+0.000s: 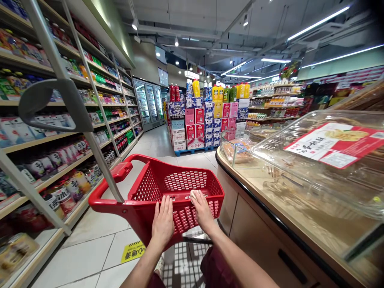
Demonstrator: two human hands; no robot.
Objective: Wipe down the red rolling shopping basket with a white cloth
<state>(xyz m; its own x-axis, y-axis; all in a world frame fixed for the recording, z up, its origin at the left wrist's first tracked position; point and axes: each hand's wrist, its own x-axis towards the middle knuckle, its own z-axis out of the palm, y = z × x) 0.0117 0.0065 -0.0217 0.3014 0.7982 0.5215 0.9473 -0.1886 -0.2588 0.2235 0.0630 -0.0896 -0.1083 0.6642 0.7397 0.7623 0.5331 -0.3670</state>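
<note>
A red plastic shopping cart (pixel 141 204) with perforated basket walls stands right in front of me. My left hand (pixel 163 222) rests on the near side of the basket, fingers straight and flat against the wall by its rim. Further right along the same rim is my right hand (pixel 203 212), its fingers bent over the edge. A small white wad (pixel 193 194), perhaps a cloth or tissue, shows under those fingers; its exact kind is unclear. Rising from the cart's left end is a metal pole (pixel 103 168) with a grey loop-shaped piece (pixel 57 105) on it.
Drink shelves (pixel 99 96) line the left side. On the right, a counter (pixel 249 192) holds clear packs of food (pixel 333 144). Stacked drink cartons (pixel 195 126) stand ahead, with glass-door coolers (pixel 148 102) behind. A yellow floor sticker (pixel 132 252) lies below the cart.
</note>
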